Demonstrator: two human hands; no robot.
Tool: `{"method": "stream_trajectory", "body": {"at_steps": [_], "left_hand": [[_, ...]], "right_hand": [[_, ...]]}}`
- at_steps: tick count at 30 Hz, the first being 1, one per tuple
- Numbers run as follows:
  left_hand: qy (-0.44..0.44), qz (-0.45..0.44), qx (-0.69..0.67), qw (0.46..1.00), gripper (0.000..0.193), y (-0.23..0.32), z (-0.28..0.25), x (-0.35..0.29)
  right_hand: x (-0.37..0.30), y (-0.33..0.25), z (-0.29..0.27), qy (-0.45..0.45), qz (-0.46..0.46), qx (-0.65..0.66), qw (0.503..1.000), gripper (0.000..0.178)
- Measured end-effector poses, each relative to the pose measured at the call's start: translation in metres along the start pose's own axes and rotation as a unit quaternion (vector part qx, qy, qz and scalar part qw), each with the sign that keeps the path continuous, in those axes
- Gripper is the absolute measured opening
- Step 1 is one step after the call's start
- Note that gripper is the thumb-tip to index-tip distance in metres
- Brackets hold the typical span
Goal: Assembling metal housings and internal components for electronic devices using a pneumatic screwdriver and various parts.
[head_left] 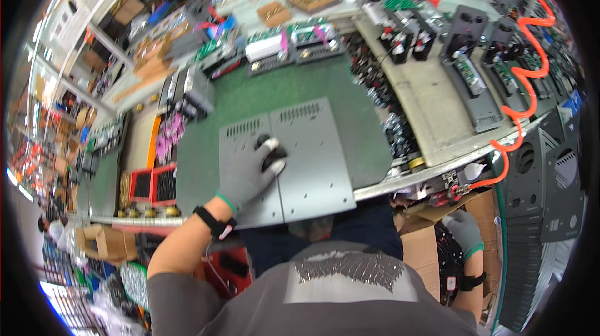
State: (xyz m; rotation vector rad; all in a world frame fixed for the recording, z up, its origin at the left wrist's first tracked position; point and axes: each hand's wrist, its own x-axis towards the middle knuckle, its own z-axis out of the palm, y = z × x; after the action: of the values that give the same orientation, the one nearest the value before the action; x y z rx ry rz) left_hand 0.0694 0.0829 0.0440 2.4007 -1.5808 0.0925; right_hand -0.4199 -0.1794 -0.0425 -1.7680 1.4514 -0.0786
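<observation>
My left hand (pixel 245 175), in a grey glove with pale fingertips, rests over two grey sheet-metal panels (pixel 315 164) lying side by side. Its fingers are curled around a small black part (pixel 273 153) near the seam between the panels; the part's kind is hard to make out. Rows of vent slots run along each panel's far end, and small holes dot the surfaces. At the right, my right hand (pixel 464 231), gloved too, reaches down into an open cardboard box (pixel 420 251) of black parts (pixel 450 261). Its fingertips are hidden there.
A green mat (pixel 250 95) lies under the panels. Red bins (pixel 142 185) stand at the left, beside pink pieces (pixel 169 139). Partly built units (pixel 269 51) line the far side. An orange coiled hose (pixel 534 67) hangs at the right, near stacked metal panels (pixel 531 273).
</observation>
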Motion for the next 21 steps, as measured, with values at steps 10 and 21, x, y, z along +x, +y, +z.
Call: {"method": "stream_trajectory", "body": {"at_steps": [10, 21], "left_hand": [[-0.019, -0.145, 0.031, 0.989, 0.083, -0.007, -0.007, -0.03], [0.036, -0.261, -0.129, 0.956, 0.079, -0.033, -0.012, -0.064]], "right_hand": [[0.066, 0.023, 0.062, 0.147, -0.025, 0.208, 0.967, 0.036], [0.031, -0.017, 0.038, 0.213, -0.198, 0.254, 0.923, 0.037]]}}
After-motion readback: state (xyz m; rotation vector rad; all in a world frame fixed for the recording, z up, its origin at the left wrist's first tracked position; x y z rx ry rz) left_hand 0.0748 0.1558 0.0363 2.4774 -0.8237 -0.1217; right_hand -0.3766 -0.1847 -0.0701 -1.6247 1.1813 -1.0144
